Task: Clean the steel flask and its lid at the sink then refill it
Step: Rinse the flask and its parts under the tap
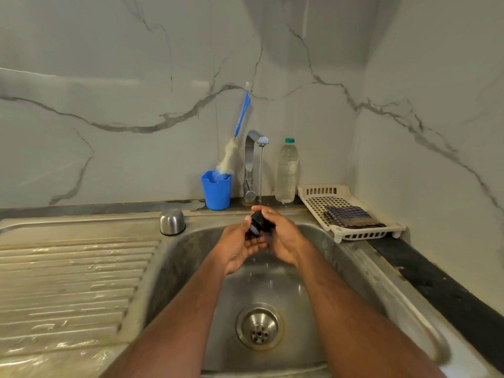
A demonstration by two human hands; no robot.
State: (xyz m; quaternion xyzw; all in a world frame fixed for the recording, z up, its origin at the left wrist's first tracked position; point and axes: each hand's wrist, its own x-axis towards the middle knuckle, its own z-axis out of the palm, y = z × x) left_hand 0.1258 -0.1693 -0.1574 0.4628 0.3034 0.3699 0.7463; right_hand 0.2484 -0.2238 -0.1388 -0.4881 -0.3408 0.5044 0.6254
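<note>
Over steel sink (pixel 354 271), both hands, left hand (pixel 236 245) and right hand (pixel 283 241), curled around wet black lid (pixel 259 223) under tap stream (pixel 261 173); likely to slip.

One head-worn wide view looks forward and down, close over the sink (pixel 362 271).

Both hands (pixel 259 238) hold the black lid (pixel 259 223) under the running tap (pixel 256 140).

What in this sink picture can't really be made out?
- Black lid: the left hand and right hand cover most of it.
- Flask body: not in view; only a steel cup stands upside down on the sink rim.
- Brush tip: hidden inside the blue cup.
- Cloth pattern: too small to read.
</note>
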